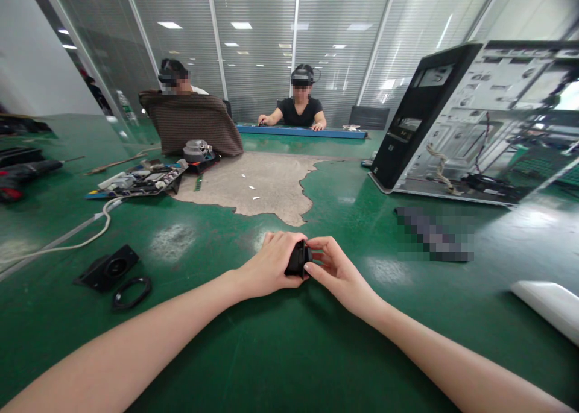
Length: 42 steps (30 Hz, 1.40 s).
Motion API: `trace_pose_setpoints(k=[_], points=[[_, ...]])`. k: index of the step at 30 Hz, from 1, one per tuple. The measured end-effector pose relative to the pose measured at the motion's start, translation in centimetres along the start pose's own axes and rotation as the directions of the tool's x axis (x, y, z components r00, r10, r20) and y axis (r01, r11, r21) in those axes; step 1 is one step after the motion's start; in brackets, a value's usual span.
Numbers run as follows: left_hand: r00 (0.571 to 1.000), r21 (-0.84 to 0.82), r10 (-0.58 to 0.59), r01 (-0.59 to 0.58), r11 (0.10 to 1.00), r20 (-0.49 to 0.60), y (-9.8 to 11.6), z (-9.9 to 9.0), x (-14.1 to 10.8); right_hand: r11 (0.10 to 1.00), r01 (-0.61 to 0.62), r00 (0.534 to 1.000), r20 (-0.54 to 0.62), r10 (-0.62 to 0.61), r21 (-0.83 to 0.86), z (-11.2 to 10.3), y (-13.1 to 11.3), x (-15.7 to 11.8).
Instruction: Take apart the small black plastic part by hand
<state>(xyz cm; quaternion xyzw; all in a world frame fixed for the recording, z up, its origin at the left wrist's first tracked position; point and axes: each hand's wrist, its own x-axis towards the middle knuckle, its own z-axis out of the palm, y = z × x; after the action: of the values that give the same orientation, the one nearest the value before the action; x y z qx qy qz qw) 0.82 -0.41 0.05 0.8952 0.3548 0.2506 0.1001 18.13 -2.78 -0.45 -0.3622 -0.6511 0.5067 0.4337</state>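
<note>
Between my two hands, low over the green table, is a small black plastic part [297, 260] whose exact kind I cannot make out. My left hand [274, 260] wraps round its left side. Fingertips and thumb of my right hand [337, 272] pinch its right end. Parts of it are hidden behind my fingers. To the left of my left forearm lie a black plate with a round opening [116, 266] and a separate black ring [131, 293], both touched by neither hand.
An open computer case [425, 123] stands at the right. A circuit board [145, 178], a brown cloth-covered object [194, 123] and a white cable [106, 223] are at the left. A white object [549, 304] lies near the right edge. Two people sit across the table.
</note>
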Motion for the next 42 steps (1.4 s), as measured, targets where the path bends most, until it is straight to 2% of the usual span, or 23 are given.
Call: trace_pose_setpoints(k=[10,14,20,28,32,42], points=[[1.0,0.011,0.0,0.0,1.0,0.007,0.0,-0.02,0.0,1.0,0.013,0.998,0.056,-0.014,0.021,0.01,-0.2,-0.17],[1.0,0.013,0.011,-0.011,1.0,-0.004,-0.03,0.02,-0.06,0.999,-0.004,0.999,0.04,0.002,0.048,0.08,-0.17,-0.04],[1.0,0.011,0.019,-0.019,1.0,-0.012,-0.16,0.2,-0.03,1.0,-0.019,1.0,-0.002,0.019,-0.002,0.0,0.07,0.16],[1.0,0.012,0.02,-0.02,1.0,-0.009,-0.24,0.17,-0.03,1.0,-0.004,0.999,0.044,0.003,0.031,-0.03,-0.01,0.02],[1.0,0.018,0.02,-0.02,1.0,-0.011,-0.22,0.22,-0.01,0.999,0.0,1.0,0.029,-0.002,0.051,0.08,-0.11,-0.1],[1.0,0.009,0.02,-0.02,1.0,-0.002,-0.05,0.09,-0.01,1.0,-0.028,0.999,0.017,0.028,-0.015,-0.02,-0.05,0.04]])
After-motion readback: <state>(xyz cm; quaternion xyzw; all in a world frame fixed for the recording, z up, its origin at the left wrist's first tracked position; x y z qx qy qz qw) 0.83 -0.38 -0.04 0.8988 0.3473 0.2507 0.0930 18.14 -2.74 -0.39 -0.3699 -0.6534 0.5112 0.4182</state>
